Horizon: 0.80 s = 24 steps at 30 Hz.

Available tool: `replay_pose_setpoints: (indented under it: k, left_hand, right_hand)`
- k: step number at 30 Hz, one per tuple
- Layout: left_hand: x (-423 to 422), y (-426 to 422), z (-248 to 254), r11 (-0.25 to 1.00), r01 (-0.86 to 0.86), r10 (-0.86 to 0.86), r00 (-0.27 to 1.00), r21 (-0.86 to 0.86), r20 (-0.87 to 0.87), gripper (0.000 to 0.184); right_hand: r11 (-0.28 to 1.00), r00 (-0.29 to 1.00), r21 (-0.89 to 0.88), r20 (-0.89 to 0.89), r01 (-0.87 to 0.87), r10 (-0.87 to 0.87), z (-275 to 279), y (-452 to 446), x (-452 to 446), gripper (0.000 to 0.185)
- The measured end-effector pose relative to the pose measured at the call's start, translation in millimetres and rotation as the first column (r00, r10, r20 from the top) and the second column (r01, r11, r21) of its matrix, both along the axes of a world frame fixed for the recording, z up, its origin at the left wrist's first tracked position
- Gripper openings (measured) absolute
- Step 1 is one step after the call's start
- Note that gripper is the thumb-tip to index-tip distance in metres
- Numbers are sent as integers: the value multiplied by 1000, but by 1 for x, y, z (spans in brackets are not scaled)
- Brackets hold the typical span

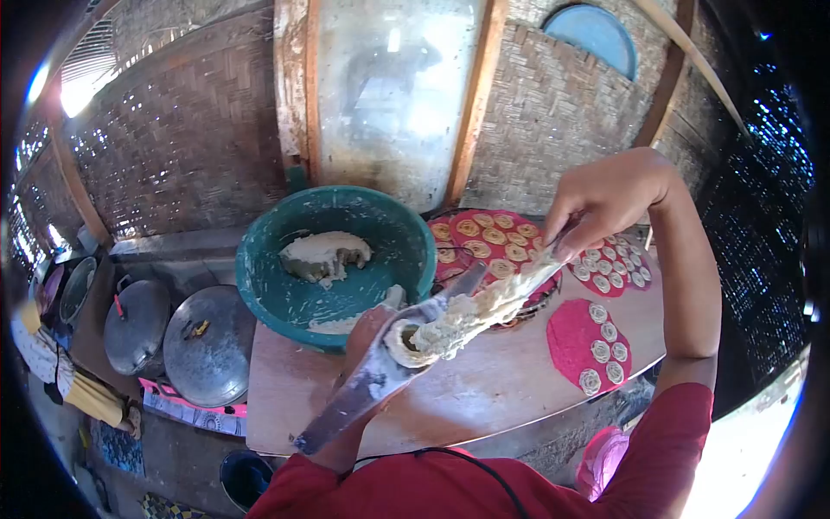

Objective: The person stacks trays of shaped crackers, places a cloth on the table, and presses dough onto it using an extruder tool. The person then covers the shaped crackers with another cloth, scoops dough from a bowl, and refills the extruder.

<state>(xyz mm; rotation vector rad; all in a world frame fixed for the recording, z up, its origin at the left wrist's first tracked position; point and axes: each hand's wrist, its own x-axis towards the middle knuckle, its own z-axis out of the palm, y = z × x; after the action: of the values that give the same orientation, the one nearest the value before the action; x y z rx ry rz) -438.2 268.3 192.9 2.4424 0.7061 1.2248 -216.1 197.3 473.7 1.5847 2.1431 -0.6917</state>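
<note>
My left hand (pixel 370 333), partly hidden, is closed around a long, flat, dough-smeared press (pixel 346 413) with a round opening near its middle. The press is tilted above the table's front left. My right hand (pixel 609 195) is raised on the right, its fingers closed on the upper end of a long dough-covered piece (pixel 497 301). That piece slants down to the rim of the press opening, where lumpy pale dough clings. Whether a stick lies under the dough, I cannot tell. Beside my left hand stands a green basin (pixel 259 290) holding a mound of pale dough (pixel 324 251).
On the wooden table (pixel 458 406) lie pink round sheets (pixel 571 346) with several coiled dough rosettes (pixel 601 350). Two lidded pans (pixel 207 346) stand at the left. A woven wall (pixel 190 130) rises behind. Another person's legs (pixel 95 398) show at far left.
</note>
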Motion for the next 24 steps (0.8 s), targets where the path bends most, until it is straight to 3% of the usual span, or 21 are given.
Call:
replay_pose_setpoints:
  k: [1, 2, 3, 4, 5, 6, 7, 8, 9, 10, 11, 13, 14, 17, 18, 19, 21, 23, 24]
  left_hand:
    - [14, 2, -13, 994, 75, -71, 996, -77, 54, 41]
    - [29, 5, -25, 969, 161, -137, 982, -186, 132, 42]
    - [50, 16, -55, 849, 336, -207, 921, -408, 330, 43]
    - [73, 28, -90, 611, 558, -176, 787, -562, 591, 44]
    - [99, 43, -125, 435, 706, -60, 642, -559, 765, 45]
    - [69, 13, -55, 542, 489, -195, 864, -684, 464, 45]
    - [65, 1, -28, 540, 495, -205, 862, -680, 464, 45]
    - [65, -7, -9, 861, 309, -210, 940, -405, 270, 43]
    - [67, -11, -1, 993, 119, -118, 989, -3, 92, 41]
    - [67, -13, -3, 993, 95, -90, 992, -65, 84, 23]
    - [70, -11, -8, 993, 100, -95, 992, -61, 88, 23]
    - [78, 1, -30, 897, 372, -286, 900, -239, 329, 30]
    - [77, 10, -42, 930, 256, -219, 962, -264, 163, 36]
    - [82, 6, -48, 960, 220, -182, 961, -176, 206, 34]
    - [75, -17, -3, 977, -47, 29, 996, -209, -86, 31]
    - [76, 2, -15, 991, -64, 44, 984, -117, -171, 32]
    - [79, 3, -24, 996, -28, 27, 1000, -89, -8, 34]
    - [84, -3, -33, 995, 91, -81, 982, -51, 168, 35]
    - [81, -14, -19, 987, 115, -94, 980, -112, 176, 34]
  right_hand:
    - [1000, 991, -2, 133, -4, 4, 3, -6, -12, 24]
    - [989, 973, 142, 220, 40, -71, -2, -17, -25, 21]
    - [939, 967, 338, 253, -59, -30, -13, -26, -29, 19]
    - [842, 955, 515, 295, -163, 4, -28, -34, -31, 17]
    - [732, 891, 593, 452, -335, 42, -46, -40, -40, 15]
    - [598, 797, 621, 601, -507, 52, -64, -46, -51, 13]
    - [576, 711, 569, 702, -587, 31, -81, -54, -64, 12]
    - [555, 613, 507, 790, -659, 6, -96, -64, -72, 11]
    - [557, 613, 511, 790, -655, -5, -112, -72, -70, 11]
    - [471, 627, 551, 779, -689, 5, -130, -79, -62, 13]
    - [378, 637, 584, 770, -718, 20, -140, -86, -56, 16]
    - [376, 627, 580, 779, -722, 2, -146, -104, -48, 19]
    - [377, 621, 578, 784, -724, -9, -148, -111, -44, 23]
    - [461, 627, 581, 776, -671, -66, -125, -141, -41, 22]
    - [464, 629, 582, 775, -668, -67, -111, -154, -44, 22]
    - [475, 680, 655, 718, -588, -150, -93, -167, -47, 20]
    - [477, 717, 724, 653, -498, -243, -76, -167, -43, 18]
    - [383, 735, 746, 644, -544, -211, -74, -155, -42, 17]
    - [427, 718, 697, 681, -576, -144, -87, -147, -38, 13]
